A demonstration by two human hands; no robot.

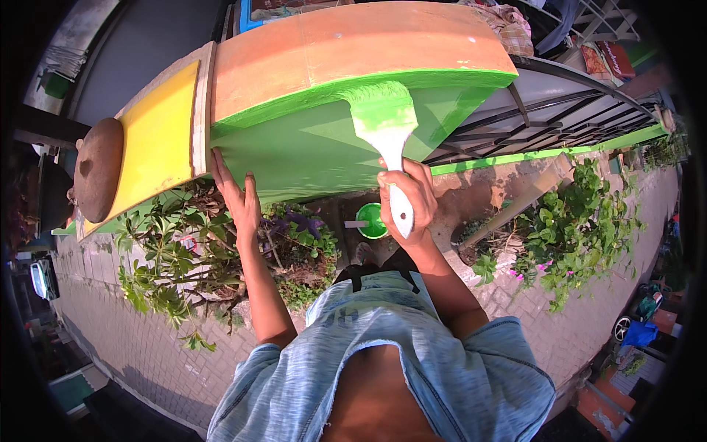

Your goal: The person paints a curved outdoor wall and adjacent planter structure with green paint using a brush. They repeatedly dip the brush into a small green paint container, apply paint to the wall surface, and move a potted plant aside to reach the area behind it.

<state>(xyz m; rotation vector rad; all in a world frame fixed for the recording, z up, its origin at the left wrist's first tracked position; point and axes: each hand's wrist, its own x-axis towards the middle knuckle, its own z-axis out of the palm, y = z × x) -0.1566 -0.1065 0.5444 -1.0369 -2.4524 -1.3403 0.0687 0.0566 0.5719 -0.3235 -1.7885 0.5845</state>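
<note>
A wide paintbrush [393, 143] with a white handle is held in my right hand [411, 196], its bristles loaded with green paint and laid against the upper green edge of a low wall [309, 146]. The wall's flat top [353, 44] is orange. My left hand [237, 193] rests with extended fingers on the wall's green face, beside the board-like edge of a yellow-topped pillar [157, 138], and holds nothing. Below my right hand, down on the ground, a round container of green paint [371, 221] has a pale flat stick or handle across its rim.
A brown clay lid or pot [99, 170] sits on the yellow top. Leafy plants [165, 254] grow below my left arm, and a flowering bush [574, 232] stands at the right near a slanted post [519, 199]. A dark metal-framed fence [552, 116] continues rightward from the wall.
</note>
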